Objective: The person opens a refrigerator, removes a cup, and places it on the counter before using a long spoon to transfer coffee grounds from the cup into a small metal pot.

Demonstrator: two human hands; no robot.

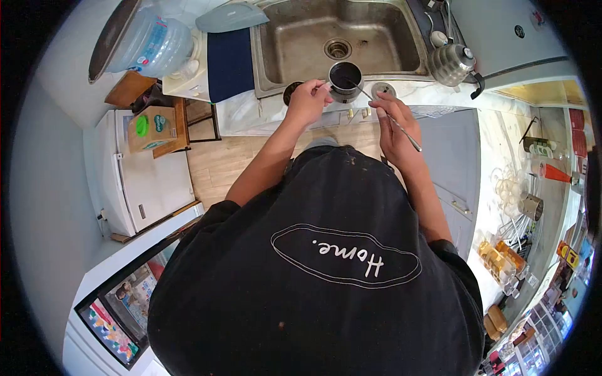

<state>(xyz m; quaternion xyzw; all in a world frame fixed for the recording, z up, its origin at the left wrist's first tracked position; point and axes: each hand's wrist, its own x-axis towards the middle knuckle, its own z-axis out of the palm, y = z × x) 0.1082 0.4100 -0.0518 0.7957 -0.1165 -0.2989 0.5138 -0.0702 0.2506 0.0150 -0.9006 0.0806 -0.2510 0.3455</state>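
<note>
Left hand point(308, 103) is pinching the stiff-looking metal cup point(342, 92) at nine o'clock, apparently by its handle point(328, 84); right hand point(396, 125) is gripping a slender, light-looking stirrer point(413, 144) mid-shaft.

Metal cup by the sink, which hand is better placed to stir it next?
Right, I'd say: the right hand holds the long metal utensil with its tip inside the metal cup, while the left hand pinches the cup's side, placed to steady it.

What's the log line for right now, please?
left hand: holding cup | right hand: holding spoon, end in cup | place: beside sink
</note>
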